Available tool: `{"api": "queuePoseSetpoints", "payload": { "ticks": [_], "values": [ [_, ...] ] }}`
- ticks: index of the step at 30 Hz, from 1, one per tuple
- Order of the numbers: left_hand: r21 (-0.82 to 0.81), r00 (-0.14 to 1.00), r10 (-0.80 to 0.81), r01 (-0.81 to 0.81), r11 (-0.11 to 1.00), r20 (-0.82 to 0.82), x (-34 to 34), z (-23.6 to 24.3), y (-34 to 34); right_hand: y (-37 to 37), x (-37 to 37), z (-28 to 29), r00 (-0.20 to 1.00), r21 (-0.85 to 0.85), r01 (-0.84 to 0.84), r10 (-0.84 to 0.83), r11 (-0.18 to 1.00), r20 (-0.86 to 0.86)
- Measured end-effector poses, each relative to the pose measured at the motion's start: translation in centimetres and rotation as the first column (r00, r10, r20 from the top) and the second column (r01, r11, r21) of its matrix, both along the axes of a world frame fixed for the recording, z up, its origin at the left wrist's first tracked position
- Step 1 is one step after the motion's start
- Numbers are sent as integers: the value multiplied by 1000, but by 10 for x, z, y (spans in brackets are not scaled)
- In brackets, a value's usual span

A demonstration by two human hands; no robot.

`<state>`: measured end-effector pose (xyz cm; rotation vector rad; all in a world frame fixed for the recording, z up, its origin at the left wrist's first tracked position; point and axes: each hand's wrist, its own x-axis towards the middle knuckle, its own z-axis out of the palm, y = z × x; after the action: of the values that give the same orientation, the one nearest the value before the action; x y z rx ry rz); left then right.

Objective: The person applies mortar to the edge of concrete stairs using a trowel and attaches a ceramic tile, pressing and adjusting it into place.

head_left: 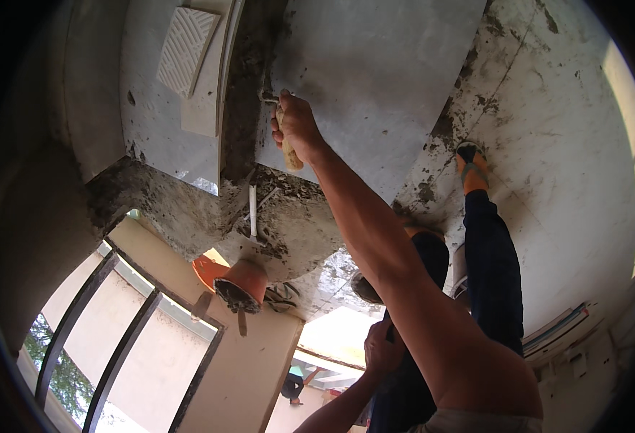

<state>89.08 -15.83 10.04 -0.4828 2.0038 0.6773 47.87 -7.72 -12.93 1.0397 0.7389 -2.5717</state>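
My right hand [299, 128] is closed around the wooden handle of a trowel [290, 153], with my arm stretched out over the floor. The trowel's metal neck points toward a dark, mortar-smeared strip [249, 86] between large grey tiles; its blade is hard to make out. Beside that strip lies a broad grey tile [375, 79]. My left hand [384, 350] rests against my dark-trousered leg, its fingers mostly hidden, with a small dark patch beside it that I cannot identify. A white-handled tool, hammer-like [253, 206], lies on the rough mortar bed left of my right forearm.
A ridged tile piece [187, 50] lies on pale boards at the upper left. An orange bucket [245, 280] holding grey mortar stands near a barred window [126, 317]. My sandalled foot [472, 166] is on the stained floor. Another person [293, 386] is in the background.
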Motion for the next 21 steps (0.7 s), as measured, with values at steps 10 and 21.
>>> {"api": "queuePoseSetpoints", "payload": {
  "ticks": [10, 21],
  "values": [
    [24, 994, -80, 79, 997, 76, -15, 1, 2, -32, -2, -37, 969, 675, 161, 14, 720, -246],
    [76, 986, 89, -101, 992, 144, -12, 2, -4, -117, 80, 13, 980, 677, 25, 115, 735, -162]
  ]
}}
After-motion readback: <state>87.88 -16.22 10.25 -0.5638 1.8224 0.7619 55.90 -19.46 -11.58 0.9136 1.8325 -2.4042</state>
